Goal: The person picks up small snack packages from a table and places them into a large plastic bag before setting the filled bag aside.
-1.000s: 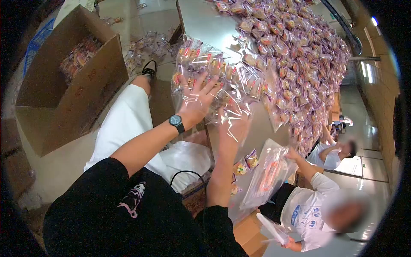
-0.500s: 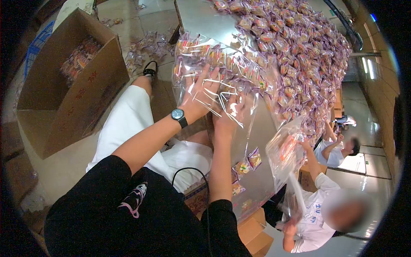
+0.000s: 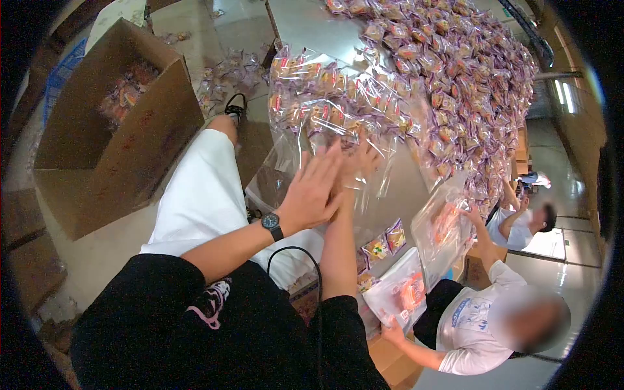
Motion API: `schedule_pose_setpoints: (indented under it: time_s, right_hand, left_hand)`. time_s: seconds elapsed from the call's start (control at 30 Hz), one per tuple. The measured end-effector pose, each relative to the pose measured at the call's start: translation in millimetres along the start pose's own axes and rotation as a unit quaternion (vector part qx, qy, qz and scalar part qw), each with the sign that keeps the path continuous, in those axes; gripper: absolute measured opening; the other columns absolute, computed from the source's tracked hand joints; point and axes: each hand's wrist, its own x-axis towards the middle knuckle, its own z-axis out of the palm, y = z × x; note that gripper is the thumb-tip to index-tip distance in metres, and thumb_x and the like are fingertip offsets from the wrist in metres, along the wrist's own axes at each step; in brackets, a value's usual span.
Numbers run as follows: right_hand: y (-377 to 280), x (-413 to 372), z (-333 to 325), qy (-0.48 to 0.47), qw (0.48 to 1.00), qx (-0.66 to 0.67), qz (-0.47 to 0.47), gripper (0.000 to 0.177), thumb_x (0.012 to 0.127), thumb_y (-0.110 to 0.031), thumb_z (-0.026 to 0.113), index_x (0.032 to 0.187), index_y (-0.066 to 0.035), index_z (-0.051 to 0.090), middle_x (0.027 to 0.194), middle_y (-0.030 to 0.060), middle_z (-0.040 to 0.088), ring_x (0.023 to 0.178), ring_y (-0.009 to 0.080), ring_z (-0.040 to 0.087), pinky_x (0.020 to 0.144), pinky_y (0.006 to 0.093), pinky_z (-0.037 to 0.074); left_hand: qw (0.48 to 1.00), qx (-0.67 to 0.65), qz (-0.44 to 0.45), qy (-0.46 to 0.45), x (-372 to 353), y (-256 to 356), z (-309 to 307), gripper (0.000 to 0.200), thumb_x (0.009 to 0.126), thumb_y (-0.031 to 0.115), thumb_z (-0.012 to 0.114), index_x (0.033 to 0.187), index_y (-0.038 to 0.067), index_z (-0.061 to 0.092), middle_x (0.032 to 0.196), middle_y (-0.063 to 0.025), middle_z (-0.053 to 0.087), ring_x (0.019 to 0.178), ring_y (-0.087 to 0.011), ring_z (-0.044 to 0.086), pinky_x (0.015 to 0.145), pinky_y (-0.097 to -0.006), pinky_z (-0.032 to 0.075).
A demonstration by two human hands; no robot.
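A large clear plastic bag (image 3: 338,107) lies on the metal table, with rows of small wrapped snack packs (image 3: 325,81) inside it. My left hand (image 3: 314,192), with a black watch on the wrist, is held flat with fingers stretched out, close to the bag's near end and partly over my other wrist. Further forward, my right hand (image 3: 359,162) reaches in at the bag's near end with fingers spread. Film and glare blur its outline. Neither hand grips a pack.
A great heap of wrapped snacks (image 3: 455,97) covers the table's far side. Loose packs (image 3: 383,247) lie near my right forearm. An open cardboard box (image 3: 117,169) holding packs stands at left. A co-worker (image 3: 481,318) at right handles printed bags (image 3: 400,289). Another person sits behind.
My left hand has drawn back off the bag's film toward me. The packs in the bag now lie flatter in rows. The co-worker has lowered a printed bag to the table edge.
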Motion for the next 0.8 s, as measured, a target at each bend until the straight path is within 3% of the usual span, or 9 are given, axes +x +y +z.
schedule_pose_setpoints:
  time_s: [0.17,0.27,0.3,0.4,0.43,0.53,0.57,0.7,0.8]
  right_hand:
    - [2,-13,-16,-0.014,0.998,0.021,0.056,0.065,0.082,-0.049,0.077,0.136,-0.014,0.065,0.135,0.0243,0.057,0.132,0.0455,0.045,0.11,0.0574,0.038]
    - [0,-39,-30,-0.007,0.996,-0.015,0.087,0.065,0.081,-0.05,0.077,0.134,-0.015,0.065,0.138,0.024,0.055,0.136,0.0478,0.041,0.112,0.0617,0.035]
    - [-1,-44,-32,0.008,0.996,-0.032,0.079,0.065,0.081,-0.049,0.078,0.135,-0.015,0.065,0.139,0.0231,0.055,0.136,0.0478,0.041,0.113,0.062,0.035]
    - [-12,-44,-45,0.024,0.992,-0.113,0.056,0.067,0.081,-0.046,0.079,0.138,-0.014,0.061,0.141,0.0212,0.053,0.136,0.0473,0.042,0.113,0.0628,0.034]
    - [-16,-42,-49,0.024,0.988,-0.142,0.048,0.068,0.081,-0.045,0.079,0.139,-0.014,0.06,0.141,0.0206,0.053,0.136,0.047,0.042,0.113,0.063,0.034]
    - [-5,-34,-45,0.043,0.997,-0.047,-0.032,0.066,0.082,-0.039,0.08,0.136,-0.008,0.061,0.136,0.0217,0.054,0.13,0.0425,0.047,0.112,0.0545,0.038]
    - [-3,-36,-42,0.038,0.998,-0.043,-0.017,0.066,0.082,-0.037,0.08,0.137,-0.007,0.059,0.137,0.0214,0.054,0.13,0.0423,0.047,0.113,0.0549,0.037]
    - [0,-41,-26,0.057,0.998,-0.012,0.002,0.068,0.082,-0.033,0.08,0.14,-0.006,0.056,0.137,0.0199,0.056,0.132,0.0422,0.046,0.115,0.0558,0.036]
    - [2,-46,-26,0.057,0.998,0.021,0.013,0.068,0.082,-0.032,0.081,0.141,-0.008,0.057,0.137,0.0187,0.057,0.134,0.0428,0.045,0.116,0.056,0.035]
  left_hand:
    - [0.992,0.011,-0.086,0.096,5,-14,-9,0.069,0.089,0.019,0.067,0.146,-0.012,0.042,0.155,-0.0321,0.039,0.146,-0.0489,0.033,0.122,-0.0564,0.028]
    - [0.996,0.036,-0.072,0.046,4,-28,0,0.073,0.09,0.022,0.064,0.152,-0.007,0.037,0.158,-0.0311,0.033,0.146,-0.0468,0.034,0.121,-0.0588,0.026]
    - [0.994,0.069,-0.051,0.063,5,-24,-4,0.069,0.09,0.02,0.064,0.149,-0.005,0.04,0.155,-0.0305,0.038,0.141,-0.0451,0.042,0.117,-0.0547,0.036]
    - [0.994,0.038,-0.097,0.046,9,-17,-3,0.064,0.089,0.017,0.065,0.146,-0.005,0.044,0.149,-0.0279,0.045,0.134,-0.0441,0.049,0.108,-0.0502,0.047]
    - [0.992,0.005,-0.106,0.073,15,-17,-1,0.059,0.087,0.015,0.069,0.139,-0.008,0.052,0.138,-0.0283,0.051,0.132,-0.0444,0.047,0.114,-0.0498,0.039]
    - [0.992,-0.03,-0.108,0.06,17,-32,0,0.058,0.086,0.017,0.071,0.136,-0.008,0.054,0.138,-0.0295,0.051,0.131,-0.0448,0.046,0.112,-0.051,0.04]
    - [0.992,-0.011,-0.118,0.031,14,-33,-1,0.062,0.086,0.015,0.071,0.139,-0.008,0.05,0.141,-0.0304,0.047,0.133,-0.0447,0.044,0.114,-0.0508,0.038]
    - [0.977,-0.06,-0.14,0.149,-1,-24,5,0.071,0.087,0.007,0.069,0.148,-0.008,0.036,0.146,-0.0308,0.042,0.138,-0.0449,0.039,0.118,-0.0488,0.032]
    - [0.97,-0.072,-0.147,0.181,9,-29,14,0.068,0.089,0.006,0.068,0.147,-0.008,0.037,0.145,-0.032,0.044,0.138,-0.0467,0.04,0.118,-0.0498,0.032]
